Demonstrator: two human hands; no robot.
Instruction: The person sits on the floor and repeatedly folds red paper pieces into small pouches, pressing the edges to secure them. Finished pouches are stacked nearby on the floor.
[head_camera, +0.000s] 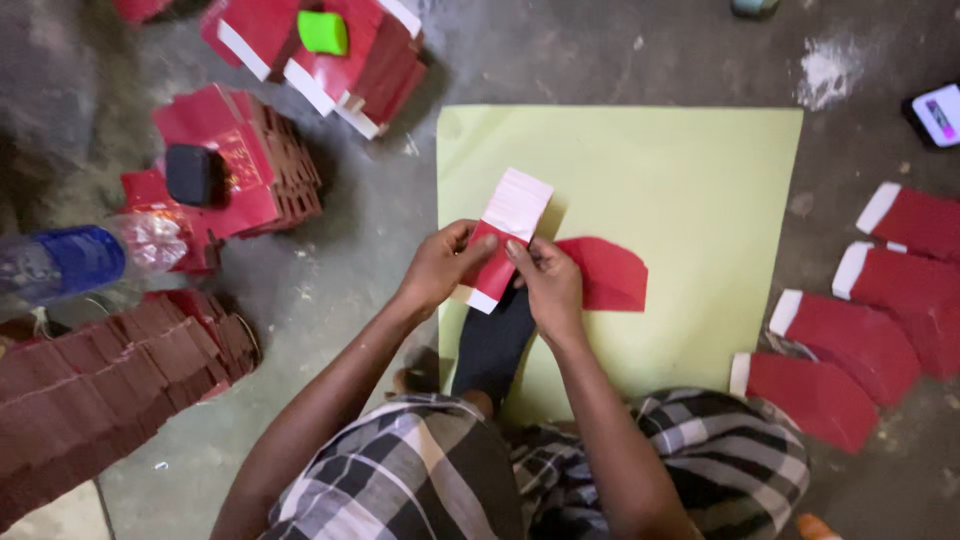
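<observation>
2 hands (440, 265), 1 green sheet (700, 180), 4 finished red pieces (850, 340), 1 bottle (80, 260)

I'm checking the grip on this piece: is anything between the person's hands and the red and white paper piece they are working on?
Nothing visible: the left hand and right hand both pinch the folded red and white paper piece directly, above the pale green sheet.

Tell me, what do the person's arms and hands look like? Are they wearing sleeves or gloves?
Both arms are bare, with no sleeves showing. The left hand and right hand wear no gloves; no rings or watch are visible.
</observation>
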